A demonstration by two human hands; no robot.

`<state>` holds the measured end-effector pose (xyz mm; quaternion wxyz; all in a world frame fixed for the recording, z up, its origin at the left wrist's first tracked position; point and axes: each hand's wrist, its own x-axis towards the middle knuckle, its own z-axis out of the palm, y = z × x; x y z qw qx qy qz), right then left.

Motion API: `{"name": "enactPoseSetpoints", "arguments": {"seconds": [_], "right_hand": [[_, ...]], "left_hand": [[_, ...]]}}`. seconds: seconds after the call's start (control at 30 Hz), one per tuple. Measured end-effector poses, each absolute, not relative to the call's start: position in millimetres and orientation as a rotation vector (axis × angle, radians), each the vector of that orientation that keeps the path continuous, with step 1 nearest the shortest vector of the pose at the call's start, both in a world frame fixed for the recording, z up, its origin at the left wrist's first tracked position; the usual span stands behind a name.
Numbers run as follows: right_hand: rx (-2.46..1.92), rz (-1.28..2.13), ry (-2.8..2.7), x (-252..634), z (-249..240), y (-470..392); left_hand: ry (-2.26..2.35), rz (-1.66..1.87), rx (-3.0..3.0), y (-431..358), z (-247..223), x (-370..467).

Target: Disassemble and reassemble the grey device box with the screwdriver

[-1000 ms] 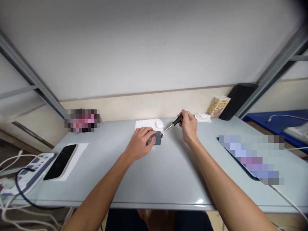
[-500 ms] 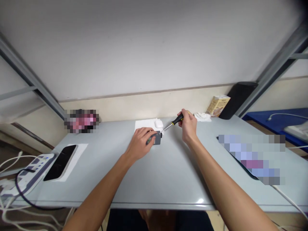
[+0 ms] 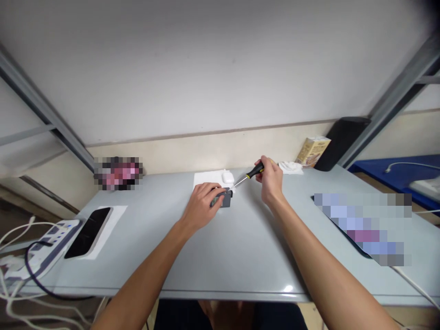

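Note:
My left hand (image 3: 203,203) is wrapped over a small dark grey box-like device (image 3: 226,200) on the grey table. A black-and-yellow screwdriver (image 3: 255,170) is gripped in my right hand (image 3: 271,179), above the table. Its metal shaft slants down to the left, and the tip meets the device's upper right part; the exact contact point is too small to make out. Just behind the device lie a white sheet (image 3: 207,177) and a small white case (image 3: 227,177).
A phone (image 3: 88,232) on white paper and a power strip (image 3: 48,250) with cables lie left. Crumpled tissue (image 3: 290,167), a yellow carton (image 3: 313,151) and a black cylinder (image 3: 343,142) stand back right. A blurred flat device (image 3: 357,229) lies right.
The whole view has shifted slightly, with things appearing a little further right. Both hands keep nearly the same pose on the device and the screwdriver.

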<state>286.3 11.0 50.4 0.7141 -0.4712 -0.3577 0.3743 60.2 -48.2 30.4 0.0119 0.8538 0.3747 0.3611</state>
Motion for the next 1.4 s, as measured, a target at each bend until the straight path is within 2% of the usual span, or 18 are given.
{"name": "enactPoseSetpoints", "arguments": {"seconds": [0.9, 1.27, 1.4], "right_hand": [[-0.984, 0.889, -0.78, 287.8, 49.5, 12.2], [-0.878, 1.03, -0.687, 284.8, 48.5, 12.9], [-0.916, 1.055, -0.58, 289.5, 45.5, 16.6]], "left_hand": [[1.179, 1.183, 2.609, -51.6, 28.8, 65.3], [1.187, 1.499, 2.166, -35.4, 31.7, 58.3], [1.476, 1.482, 1.967, -10.2, 24.0, 26.1]]}}
